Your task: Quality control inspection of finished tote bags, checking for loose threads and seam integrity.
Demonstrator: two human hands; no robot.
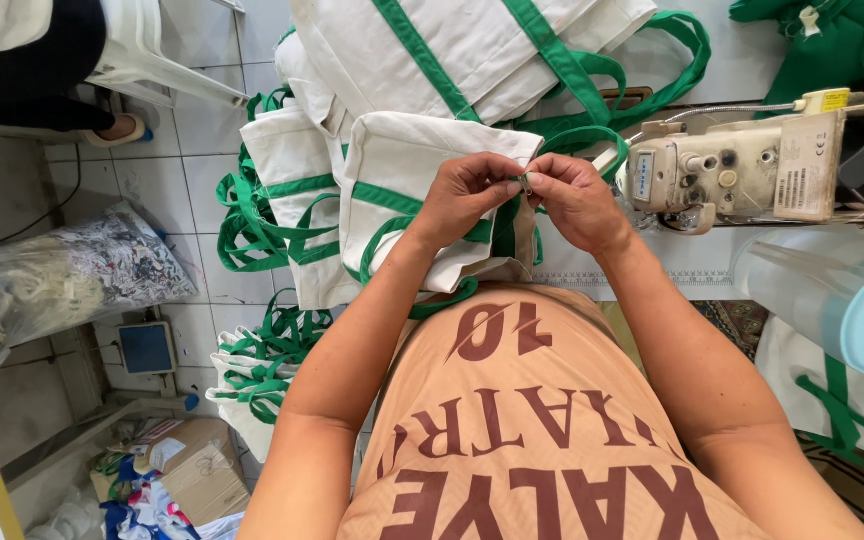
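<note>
Nearest the lens: orange shirt [542, 420] with dark red print, filling the 6 o'clock edge, both bare forearms rising from it toward centre.

Left hand [467, 195] at centre, just toward 11 o'clock, fingers curled, thumb and forefinger pinched on a small metal piece [526, 184]. Right hand [577, 198] touching it from the 3 o'clock side, fingertips closed on the same small piece. Too small to tell what kind of piece.

Directly beneath both hands: white cloth bag [402, 185] with green trim, lying folded, its lower edge against the shirt. Green strap of the bag hanging between the hands and the body.

At 12 o'clock: stack of white bags with green straps [472, 50], overlapping, green handles looping out toward 1 o'clock. More of the same bags at 9 to 10 o'clock of the hands, spilling off toward the floor, another bundle at 7 o'clock.

At 3 o'clock, near the right hand: sewing machine head [732, 170], cream, grimy, lying across the bench [692, 262]. Clear plastic container with pale blue lid [842, 300] at 4 o'clock. Green cloth at the 1 o'clock corner.

Tiled floor [187, 170] at 9 to 11 o'clock. Clear sack of scraps [72, 275] at 9 o'clock. Cardboard box [202, 465] at 7 o'clock. White plastic chair leg and another person's foot in a sandal [117, 128] at 10 o'clock.
</note>
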